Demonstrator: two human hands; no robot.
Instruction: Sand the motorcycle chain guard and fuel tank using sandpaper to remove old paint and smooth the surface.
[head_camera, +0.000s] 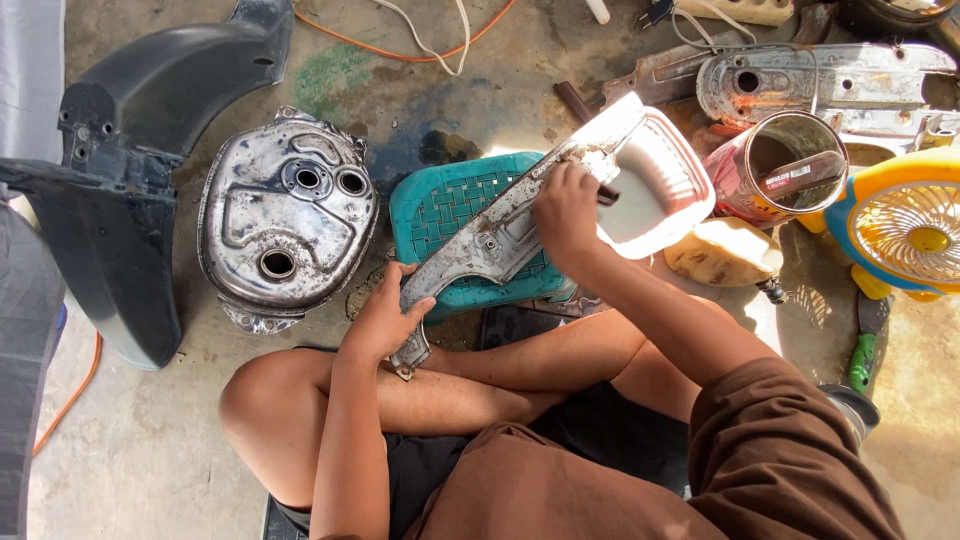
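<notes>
The person sits cross-legged on the concrete floor (150, 450), knees bare, brown sleeve low in view. The left hand (385, 315) is closed around the near, lower end of a long bare-metal cover (500, 225), thumb on top. The cover runs slantwise up and to the right, resting across a teal stool (440, 200) just beyond the knees. The right hand (567, 212) is curled and pressed down on the cover's middle, fingers folded around something dark; what it is cannot be told. The cover's far end widens into a white, red-rimmed hollow (655, 180).

Left of the stool lies a stripped metal tank (285, 215) with round holes, and farther left a black fender (140, 130). Right of the cover sit a yellowish sponge (722, 252), a red tin can (780, 165) and a yellow-and-blue fan (905, 225). Beyond, at the top, another metal cover (830, 80) and an orange cable (400, 45) lie on the floor
</notes>
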